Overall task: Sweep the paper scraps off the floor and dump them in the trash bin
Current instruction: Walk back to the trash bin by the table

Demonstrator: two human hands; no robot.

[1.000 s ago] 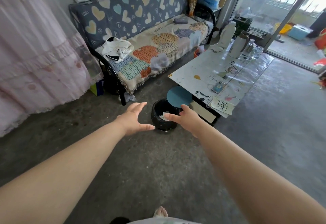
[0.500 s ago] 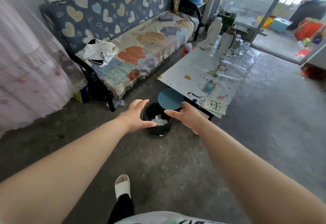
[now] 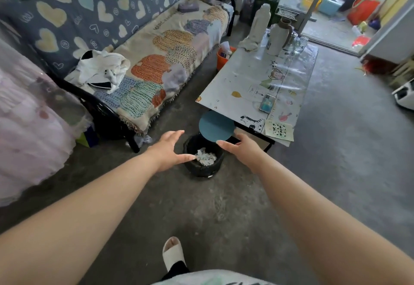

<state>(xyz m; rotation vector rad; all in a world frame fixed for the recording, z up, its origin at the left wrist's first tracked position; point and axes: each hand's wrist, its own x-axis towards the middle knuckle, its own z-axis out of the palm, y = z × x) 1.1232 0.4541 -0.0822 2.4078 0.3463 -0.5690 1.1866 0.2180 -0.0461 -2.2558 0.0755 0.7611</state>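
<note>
Black trash bin (image 3: 202,167) sits on the concrete floor (image 3: 201,213), just off the near corner of the low table (image 3: 242,78). Paper scraps (image 3: 205,157) are inside it, a white pile with some print, below the rim. Round teal disc (image 3: 216,126) stands tilted at the bin's far edge and overlaps the table corner; can't tell if it's the bin's lid. Both arms reach out toward the bin. Left hand (image 3: 167,150) is on the bin's left, fingers spread, thumb pointing across the rim, holding nothing; contact with the rim can't be confirmed. Right hand (image 3: 243,150) is on the bin's right, fingers straight and loosely apart, also holding nothing. Second container: orange bucket (image 3: 220,60) on the floor between sofa (image 3: 67,15) and table's far end, with paper and small items sticking out; contents unclear. Table top carries a white bottle (image 3: 261,20), a thermos jug (image 3: 279,36), clear glasses (image 3: 300,42), a phone-like item (image 3: 266,103) and a patterned sheet (image 3: 279,130) hanging over the near edge. Sofa has a heart-print back, a patterned throw (image 3: 170,44) on the seat and a crumpled white garment (image 3: 100,69) on that. Pink frilled fabric (image 3: 26,116) fills the left side. One foot in a white slipper (image 3: 172,252) is planted short of the bin. Beyond the open door: yellow basin (image 3: 310,0), blue box (image 3: 331,4), red bag (image 3: 363,9).
</note>
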